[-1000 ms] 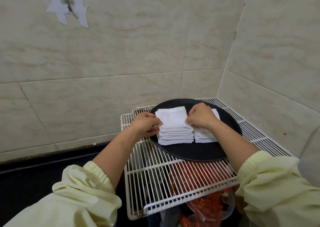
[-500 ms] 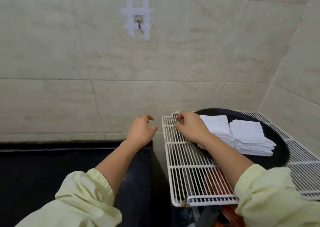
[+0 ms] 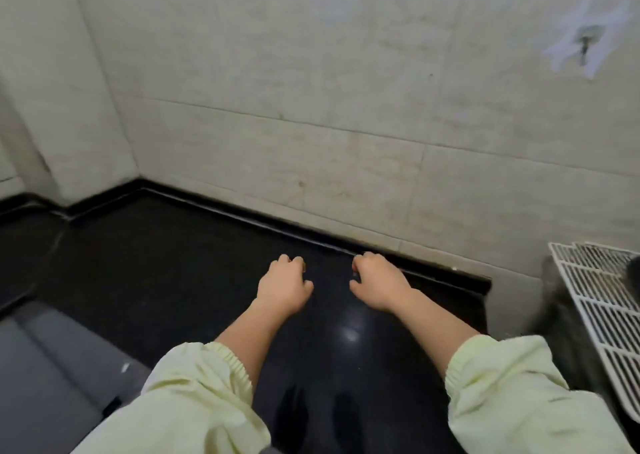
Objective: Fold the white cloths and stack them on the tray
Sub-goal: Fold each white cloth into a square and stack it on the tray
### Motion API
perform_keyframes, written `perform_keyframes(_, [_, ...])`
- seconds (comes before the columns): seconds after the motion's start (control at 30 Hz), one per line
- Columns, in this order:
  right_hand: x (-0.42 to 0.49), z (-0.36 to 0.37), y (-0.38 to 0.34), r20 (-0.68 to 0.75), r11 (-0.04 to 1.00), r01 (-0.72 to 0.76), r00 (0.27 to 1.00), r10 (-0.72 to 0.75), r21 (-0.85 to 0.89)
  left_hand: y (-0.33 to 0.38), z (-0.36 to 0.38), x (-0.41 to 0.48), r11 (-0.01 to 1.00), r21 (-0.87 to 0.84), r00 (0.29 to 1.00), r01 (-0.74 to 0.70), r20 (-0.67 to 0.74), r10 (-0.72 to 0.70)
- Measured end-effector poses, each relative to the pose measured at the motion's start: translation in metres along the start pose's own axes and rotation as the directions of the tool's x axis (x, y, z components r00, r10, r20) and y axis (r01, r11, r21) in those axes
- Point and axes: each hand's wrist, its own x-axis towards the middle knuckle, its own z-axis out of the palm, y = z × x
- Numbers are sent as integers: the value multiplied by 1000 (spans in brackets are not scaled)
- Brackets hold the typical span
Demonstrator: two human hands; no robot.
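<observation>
Curling loosely downward, the fingers [image 3: 293,263] of the left hand [image 3: 284,289] grasp nothing, and the fingers [image 3: 367,260] of the right hand [image 3: 379,285] are just as slack and unladen. The two hands lie palm down, side by side and slightly apart, over the glossy black countertop [image 3: 166,263]; whether the fingertips touch it I cannot tell. Bare forearms run back toward the near edge into pale yellow-green sleeves, the left sleeve [image 3: 194,401] and the right sleeve [image 3: 512,394].

Beyond the hands the countertop meets a beige tiled wall [image 3: 311,107], which carries a small metal hook [image 3: 585,43] on a white patch at the far right. A white wire rack [image 3: 602,315] shows at the right edge, well apart from both hands. A dark sliver [image 3: 634,273] lies on it, too cut off and blurred to tell whether it is the tray. The white cloths are out of this view. A grey surface [image 3: 41,384] fills the near left corner.
</observation>
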Motion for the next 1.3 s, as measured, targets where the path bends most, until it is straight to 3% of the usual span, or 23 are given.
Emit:
perform_keyframes(0.2, [41,57,-174,87,984,175,981,-173,-15,-166,-44,-44,969,144,979,200,-74,-191])
perform_keyframes(0.4, [69,87,-324,87,924,381,922,-377,-34,-292,-92,-83,899,146,908,412,-142,-393])
perform_keyframes(0.7, [123,115,-522,119,784,620,779,-616,-2,-457,-161,-127,741,105,735,663,-278,-618])
perform_keyframes(0.83, [158,134,-609,125,717,696,710,-693,27,-533,-186,-126,669,12,639,743,-311,-704])
perform_keyframes(1.3, [257,193,-854,211,558,826,533,-819,80,-762,-250,-125,438,-78,386,895,-355,-852])
